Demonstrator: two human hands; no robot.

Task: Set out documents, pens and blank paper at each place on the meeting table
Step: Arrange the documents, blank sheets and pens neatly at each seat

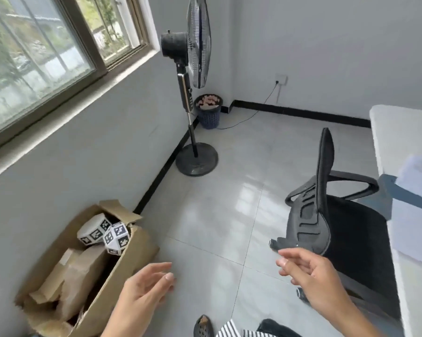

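The person's left hand (144,288) is out in front, low over the floor (229,203). Its grip is wide. The fingers are loose and spread, and they hold nothing. The right hand (309,276) has a wide, loose grip too, with nothing in it. It is near the back of a black chair (338,227), and I cannot tell if it touches the chair. The two hands are well apart.

The papers (419,176) lie on the white table (394,132) at the far right, past the chair. They look blurry, so I cannot read them.

The floor is shiny pale tile. Near the left hand an open brown box (137,249) sits against the wall. Inside it are two white cubes (107,232) with black squares on them. A tall black fan (195,69) stands near the corner, beside a dark bin (208,113). A big window (34,57) is on the left.
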